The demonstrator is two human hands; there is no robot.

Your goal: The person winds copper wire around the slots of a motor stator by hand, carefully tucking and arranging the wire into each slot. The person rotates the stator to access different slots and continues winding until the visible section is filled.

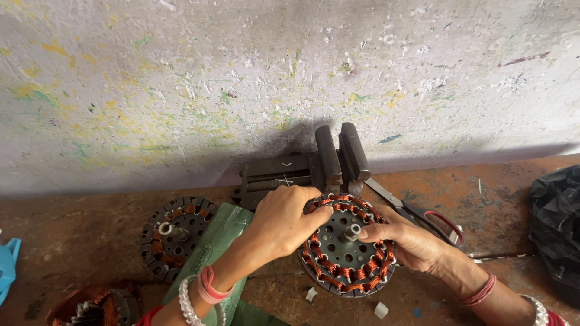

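The left hand (281,220) curls over the upper left rim of the copper-wound motor coil (347,244), fingers bent and gripping its edge, while the right hand (406,240) clasps the right rim – thumb pointing at the centre shaft. The coil lies flat on the reddish bench (90,232) between both hands. Just behind sits a dark vise (308,166); scissors (423,214) lie right, a second coil (175,235) left.
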